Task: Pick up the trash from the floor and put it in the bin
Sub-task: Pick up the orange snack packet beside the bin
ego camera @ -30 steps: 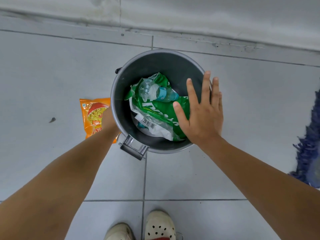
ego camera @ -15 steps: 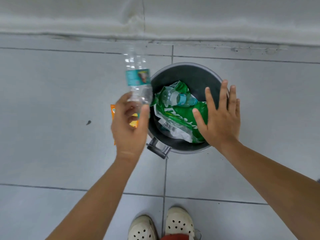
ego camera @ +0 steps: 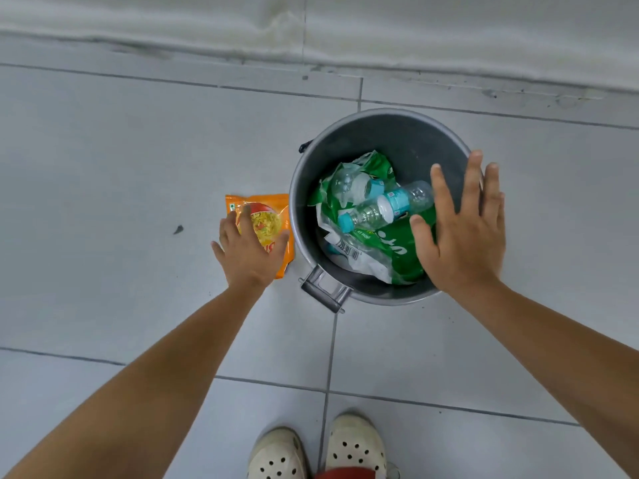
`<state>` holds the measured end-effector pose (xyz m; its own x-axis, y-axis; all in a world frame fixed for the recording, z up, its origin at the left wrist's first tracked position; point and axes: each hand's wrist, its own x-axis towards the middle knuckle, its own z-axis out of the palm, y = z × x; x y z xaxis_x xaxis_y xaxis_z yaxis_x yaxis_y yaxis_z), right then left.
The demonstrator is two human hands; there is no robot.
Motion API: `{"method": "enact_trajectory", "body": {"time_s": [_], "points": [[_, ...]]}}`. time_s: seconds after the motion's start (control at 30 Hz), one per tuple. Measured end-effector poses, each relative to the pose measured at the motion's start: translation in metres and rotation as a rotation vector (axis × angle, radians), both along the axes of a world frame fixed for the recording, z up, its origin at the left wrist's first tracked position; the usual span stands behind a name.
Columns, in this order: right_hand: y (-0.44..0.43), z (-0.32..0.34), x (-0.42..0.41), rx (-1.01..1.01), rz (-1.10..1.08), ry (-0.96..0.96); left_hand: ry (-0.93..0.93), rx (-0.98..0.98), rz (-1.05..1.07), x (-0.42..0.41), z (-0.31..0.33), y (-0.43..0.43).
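Observation:
A grey metal bin (ego camera: 397, 131) stands on the tiled floor. Inside lie a green and white plastic bag (ego camera: 390, 257) and two clear plastic bottles with teal labels, one (ego camera: 383, 209) across the top and one (ego camera: 349, 184) behind it. An orange snack packet (ego camera: 273, 209) lies flat on the floor just left of the bin. My left hand (ego camera: 250, 252) is spread over the packet with fingers apart, holding nothing. My right hand (ego camera: 461, 229) hovers flat and open over the bin's right rim.
A white wall (ego camera: 311, 25) runs along the far side of the floor. A small dark speck (ego camera: 178, 230) lies on the tile left of the packet. My two white perforated shoes (ego camera: 318, 451) stand at the bottom edge.
Half a second ago my left hand held a clear bottle up beside the bin. That bottle now lies in the bin, and my left hand has dropped onto the orange packet.

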<state>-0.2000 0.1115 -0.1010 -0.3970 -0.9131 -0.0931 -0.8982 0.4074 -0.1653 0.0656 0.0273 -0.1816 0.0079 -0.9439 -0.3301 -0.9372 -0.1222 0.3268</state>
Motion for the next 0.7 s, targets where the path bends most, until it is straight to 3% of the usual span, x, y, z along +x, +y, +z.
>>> {"method": "enact_trajectory", "body": {"time_s": [0.1,0.27,0.4,0.5,0.7], "points": [[-0.001,-0.002,0.0,-0.029,0.0,-0.005,-0.251,0.192,-0.222,0.017,-0.034,-0.003],[0.0,-0.003,0.0,-0.053,0.001,-0.006,-0.258,0.328,-0.297,0.017,-0.06,0.003],[0.0,-0.003,0.0,-0.058,0.001,0.0,-0.291,0.294,-0.32,0.02,-0.064,0.012],[0.0,-0.002,0.001,-0.058,0.0,0.003,-0.249,0.181,-0.281,0.023,-0.064,0.014],[-0.001,-0.002,0.001,-0.032,-0.006,0.004,0.05,0.049,-0.04,0.027,-0.054,0.016]]}}
